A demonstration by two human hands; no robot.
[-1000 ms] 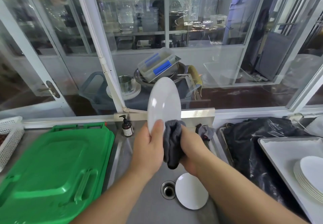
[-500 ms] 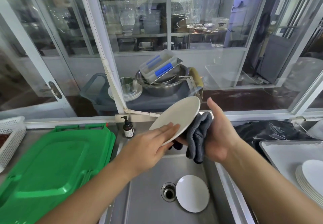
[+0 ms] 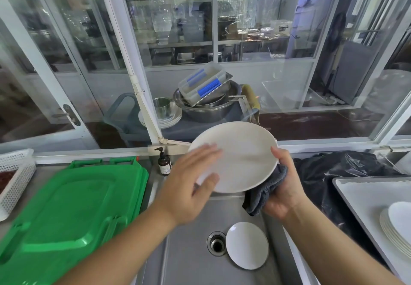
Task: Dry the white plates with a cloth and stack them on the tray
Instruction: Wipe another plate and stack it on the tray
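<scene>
The steel surface [image 3: 44, 173] carried a green plastic lid [image 3: 66, 213] at left and a white tray [image 3: 360, 193] at right, holding a stack of plates [image 3: 398, 227]. Between them lay the sink [image 3: 189, 258]. Above it a white plate [image 3: 240, 153] was tilted, gripped at its right rim by the right hand [image 3: 282, 187] through a grey cloth [image 3: 264, 191]. The left hand [image 3: 191, 182] lay open, blurred, fingers over its left edge. A smaller plate [image 3: 246, 245] rested beside the drain [image 3: 216, 243].

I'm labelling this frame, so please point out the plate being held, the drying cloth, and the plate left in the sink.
held plate [image 3: 242, 151], head view, centre of its face
cloth [image 3: 264, 192], head view, hanging fold
sink plate [image 3: 246, 245], head view, centre
</scene>
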